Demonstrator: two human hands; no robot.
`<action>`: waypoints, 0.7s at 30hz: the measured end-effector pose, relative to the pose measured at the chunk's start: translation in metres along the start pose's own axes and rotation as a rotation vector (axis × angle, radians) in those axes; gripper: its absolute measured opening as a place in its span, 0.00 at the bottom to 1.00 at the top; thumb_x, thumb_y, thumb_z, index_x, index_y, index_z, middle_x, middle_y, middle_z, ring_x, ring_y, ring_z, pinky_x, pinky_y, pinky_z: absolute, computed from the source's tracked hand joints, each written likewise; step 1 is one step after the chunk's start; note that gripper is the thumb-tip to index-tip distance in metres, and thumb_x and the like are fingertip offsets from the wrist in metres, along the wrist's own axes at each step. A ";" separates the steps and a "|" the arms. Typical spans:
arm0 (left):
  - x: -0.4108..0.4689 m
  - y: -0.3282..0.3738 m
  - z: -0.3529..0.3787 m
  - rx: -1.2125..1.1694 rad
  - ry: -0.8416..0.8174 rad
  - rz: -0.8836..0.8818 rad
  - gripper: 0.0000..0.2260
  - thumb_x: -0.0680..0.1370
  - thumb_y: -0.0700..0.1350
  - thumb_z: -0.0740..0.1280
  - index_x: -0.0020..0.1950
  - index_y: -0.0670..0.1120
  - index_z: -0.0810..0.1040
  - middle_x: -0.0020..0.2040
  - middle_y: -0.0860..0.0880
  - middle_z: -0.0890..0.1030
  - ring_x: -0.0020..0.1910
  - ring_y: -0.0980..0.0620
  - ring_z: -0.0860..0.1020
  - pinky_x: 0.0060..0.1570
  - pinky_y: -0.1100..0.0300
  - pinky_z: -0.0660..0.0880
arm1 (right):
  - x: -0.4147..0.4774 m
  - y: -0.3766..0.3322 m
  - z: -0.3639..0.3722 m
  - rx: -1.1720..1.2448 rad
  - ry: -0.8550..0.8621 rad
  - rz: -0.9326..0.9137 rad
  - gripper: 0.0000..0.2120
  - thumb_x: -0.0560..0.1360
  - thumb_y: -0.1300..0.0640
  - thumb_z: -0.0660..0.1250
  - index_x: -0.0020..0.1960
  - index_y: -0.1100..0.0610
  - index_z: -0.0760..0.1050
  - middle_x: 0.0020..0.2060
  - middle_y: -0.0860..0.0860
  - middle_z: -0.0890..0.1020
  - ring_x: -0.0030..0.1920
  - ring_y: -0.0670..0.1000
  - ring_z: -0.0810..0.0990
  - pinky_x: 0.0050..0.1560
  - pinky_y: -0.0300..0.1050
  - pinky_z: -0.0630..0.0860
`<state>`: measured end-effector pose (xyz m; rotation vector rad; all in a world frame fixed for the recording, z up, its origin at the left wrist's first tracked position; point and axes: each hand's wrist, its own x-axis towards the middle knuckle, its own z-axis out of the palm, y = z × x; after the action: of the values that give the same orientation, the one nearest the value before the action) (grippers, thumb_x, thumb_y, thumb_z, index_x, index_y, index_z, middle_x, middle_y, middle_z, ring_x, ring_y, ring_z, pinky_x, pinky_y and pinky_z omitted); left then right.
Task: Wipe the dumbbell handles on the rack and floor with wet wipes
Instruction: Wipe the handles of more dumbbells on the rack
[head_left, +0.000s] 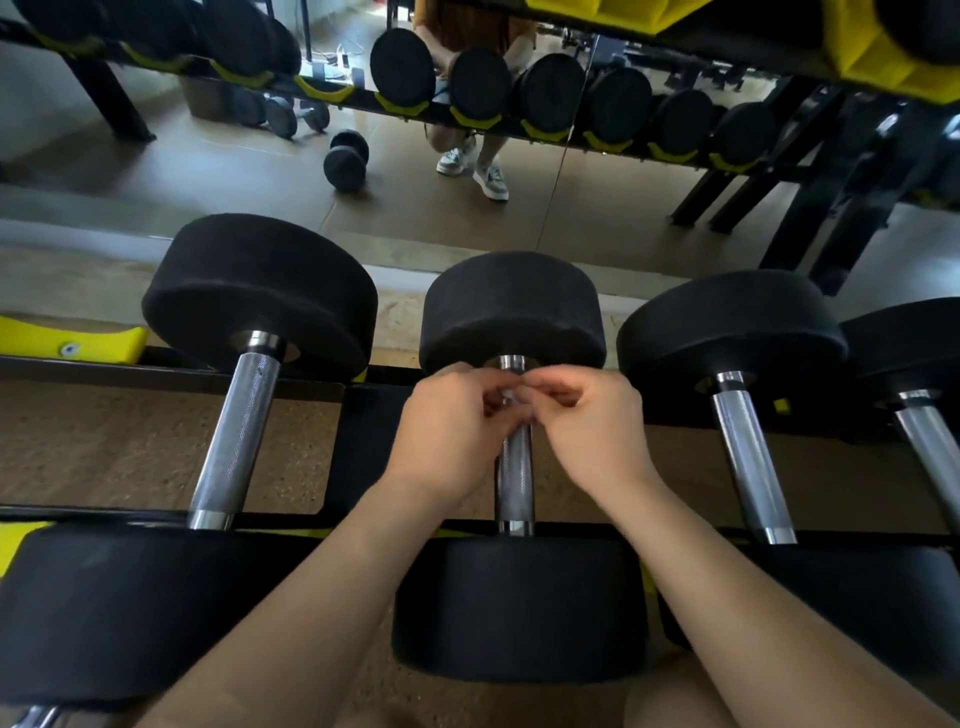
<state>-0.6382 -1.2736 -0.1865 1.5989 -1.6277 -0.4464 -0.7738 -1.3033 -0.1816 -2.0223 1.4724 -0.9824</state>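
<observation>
Item 1, nearest: your two bare forearms, reaching in from the bottom edge over the near black head of the middle dumbbell.

Item 2: the rack, black rails with a yellow cradle, low over a speckled brown floor that shows between the rails.

Item 3: the middle dumbbell's handle, knurled chrome. It lies across the two rails with its long axis running straight away from you, one head near and one far.

Item 4: your left hand and right hand, together above the far end of that handle. The fingers of both are curled, and their tips meet on a small pale scrap, pinched between them. It is too blurred to name.

Item 5: the neighbouring dumbbells. The left dumbbell lies parallel on the same rails. The right dumbbell and the one beyond it fan outward in the wide view.

Item 6, farthest: a mirror wall just behind the rack. It reflects a row of racked dumbbells, a loose dumbbell on tan flooring and a crouching person's pale shoes.

Item 7: an upper tier, yellow and black, at top right.
</observation>
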 end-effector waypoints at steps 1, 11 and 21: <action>0.003 0.000 0.000 0.068 0.026 0.060 0.09 0.73 0.52 0.72 0.52 0.53 0.84 0.45 0.52 0.80 0.42 0.56 0.78 0.45 0.59 0.76 | -0.001 0.002 -0.004 0.066 -0.034 0.072 0.12 0.74 0.62 0.70 0.57 0.53 0.81 0.49 0.45 0.84 0.48 0.38 0.81 0.52 0.32 0.77; 0.019 -0.008 0.000 0.282 -0.081 0.426 0.08 0.71 0.43 0.73 0.50 0.49 0.85 0.45 0.49 0.80 0.43 0.50 0.80 0.40 0.55 0.78 | 0.003 0.009 -0.003 0.289 -0.018 0.299 0.06 0.71 0.62 0.74 0.45 0.52 0.83 0.38 0.47 0.85 0.41 0.44 0.83 0.46 0.42 0.80; 0.029 0.011 0.023 0.566 -0.102 0.382 0.07 0.76 0.47 0.68 0.45 0.47 0.84 0.42 0.48 0.81 0.39 0.46 0.80 0.33 0.55 0.74 | 0.003 0.014 -0.023 0.419 -0.196 0.445 0.12 0.77 0.67 0.64 0.52 0.53 0.82 0.44 0.49 0.85 0.45 0.45 0.84 0.39 0.34 0.77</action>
<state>-0.6587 -1.3056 -0.1845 1.6077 -2.2138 0.1543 -0.7995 -1.3098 -0.1755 -1.3744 1.3870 -0.7958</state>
